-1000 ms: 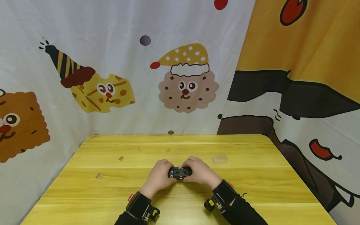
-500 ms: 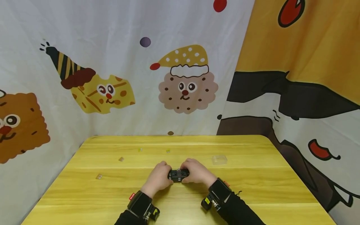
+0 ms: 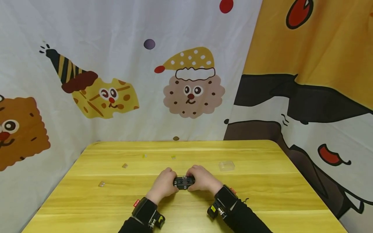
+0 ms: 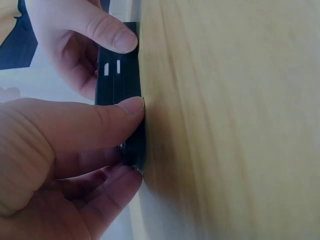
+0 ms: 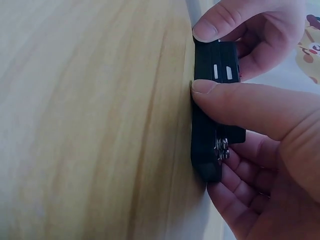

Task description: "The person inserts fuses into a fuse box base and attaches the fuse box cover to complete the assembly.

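Note:
A small black rectangular device [image 3: 184,183] with metal terminals and two pale slots is gripped between both hands near the middle of the table. My left hand [image 3: 163,183] pinches its left end, thumb on the near side and fingers behind. At the other end, my right hand [image 3: 204,180] holds it the same way. In the left wrist view the device [image 4: 117,75] stands right at the tabletop, both thumbs pressing its slotted side. The right wrist view shows metal terminals [image 5: 222,149] beside the right fingers. The fingers partly hide both ends.
Beyond the hands on the wooden table [image 3: 256,194] lies a clear plastic box [image 3: 226,166], to the right. Several tiny clear pieces are scattered left and behind, including one piece [image 3: 101,183] nearest the left edge. A printed curtain [image 3: 122,58] borders the table.
The device has shifted slightly left and towards the body. My right hand has moved left, nearer the left hand. Both hands keep their hold, and the head view has shifted a little.

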A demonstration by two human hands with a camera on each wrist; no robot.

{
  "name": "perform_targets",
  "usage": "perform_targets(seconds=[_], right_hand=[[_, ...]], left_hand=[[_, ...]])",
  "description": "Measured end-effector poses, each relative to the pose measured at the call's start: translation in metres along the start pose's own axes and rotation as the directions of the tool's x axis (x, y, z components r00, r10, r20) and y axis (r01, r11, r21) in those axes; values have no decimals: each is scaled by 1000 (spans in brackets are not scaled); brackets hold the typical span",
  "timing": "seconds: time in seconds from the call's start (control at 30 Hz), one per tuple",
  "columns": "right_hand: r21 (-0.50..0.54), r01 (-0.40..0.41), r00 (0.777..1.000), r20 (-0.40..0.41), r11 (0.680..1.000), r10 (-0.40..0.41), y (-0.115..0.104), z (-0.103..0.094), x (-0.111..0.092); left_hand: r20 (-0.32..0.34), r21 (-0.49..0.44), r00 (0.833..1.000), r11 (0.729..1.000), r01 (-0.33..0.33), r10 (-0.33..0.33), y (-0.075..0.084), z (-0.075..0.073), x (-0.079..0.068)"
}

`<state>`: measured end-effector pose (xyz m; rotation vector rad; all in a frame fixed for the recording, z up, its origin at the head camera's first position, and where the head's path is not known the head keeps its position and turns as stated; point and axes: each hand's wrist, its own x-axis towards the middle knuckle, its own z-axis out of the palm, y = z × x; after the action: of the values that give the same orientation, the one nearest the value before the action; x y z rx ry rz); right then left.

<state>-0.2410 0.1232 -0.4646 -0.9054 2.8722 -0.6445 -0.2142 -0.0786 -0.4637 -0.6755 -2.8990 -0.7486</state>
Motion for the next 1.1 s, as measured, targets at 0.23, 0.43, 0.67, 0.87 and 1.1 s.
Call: perform_targets(seconds=[0.23, 0.43, 0.67, 0.87, 1.1], right_hand=[[22, -17, 1000, 12, 1000, 17, -1, -1, -1], [51, -5, 1000, 3, 999, 5, 4, -3, -6], [95, -44, 999, -3, 995, 44, 11, -11, -19], [119, -55, 998, 5, 991, 55, 16, -11, -24], [108, -37, 999, 1, 994, 37, 19, -8, -23]], left_hand=[[15, 2, 1000, 1000, 24, -25, 1, -1, 1], [21, -1, 1000, 1000, 23, -23, 0, 0, 1], [28, -2, 999, 999, 43, -43, 1, 0, 2], [29, 0, 999, 999, 33, -33, 0, 0, 1], [30, -3, 999, 1000, 23, -23, -1, 1, 2]])
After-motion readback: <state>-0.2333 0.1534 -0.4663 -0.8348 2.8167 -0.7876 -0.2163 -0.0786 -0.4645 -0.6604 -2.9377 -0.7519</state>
